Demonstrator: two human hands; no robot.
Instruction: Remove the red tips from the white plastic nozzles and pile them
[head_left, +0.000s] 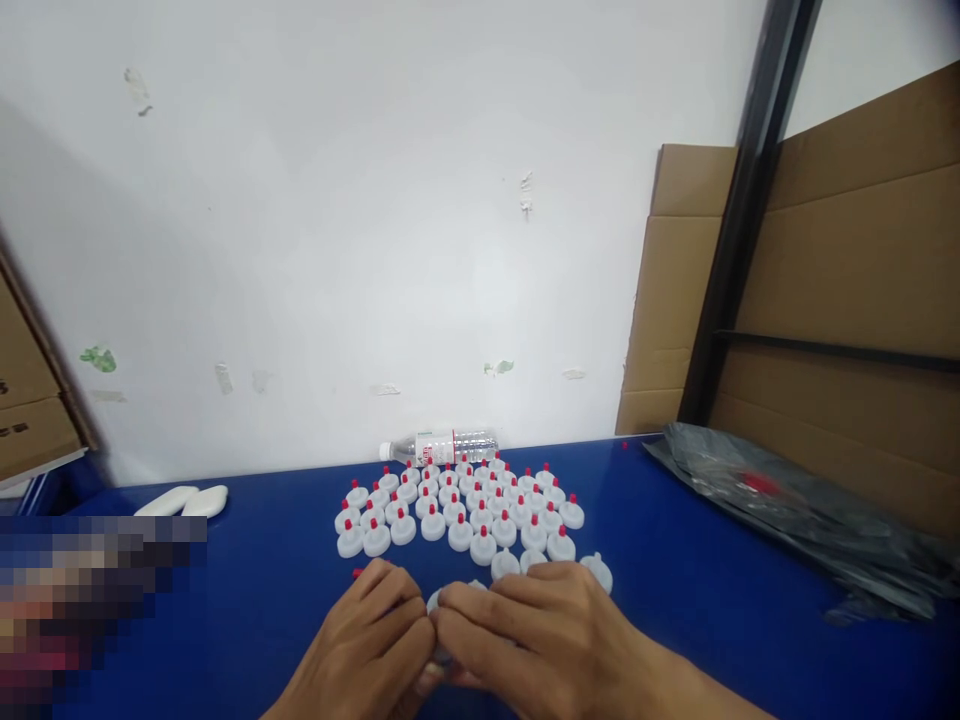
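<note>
My left hand [371, 640] and my right hand [540, 630] meet at the near edge of the blue table [675, 560], fingers curled together around a small white cap [435, 600] that shows only as a sliver between the fingertips. A tiny red piece [357, 573] lies by my left knuckles. Just beyond the hands stand several rows of white caps with red tips [457, 505]. A few white caps without a visible red tip [598, 570] lie right by my right hand.
A clear plastic water bottle [442, 447] lies on its side against the white wall. Two white oblong pieces [184, 500] rest at the left. A dark plastic bag [787, 510] lies at the right, below cardboard sheets [847, 290] and a black post.
</note>
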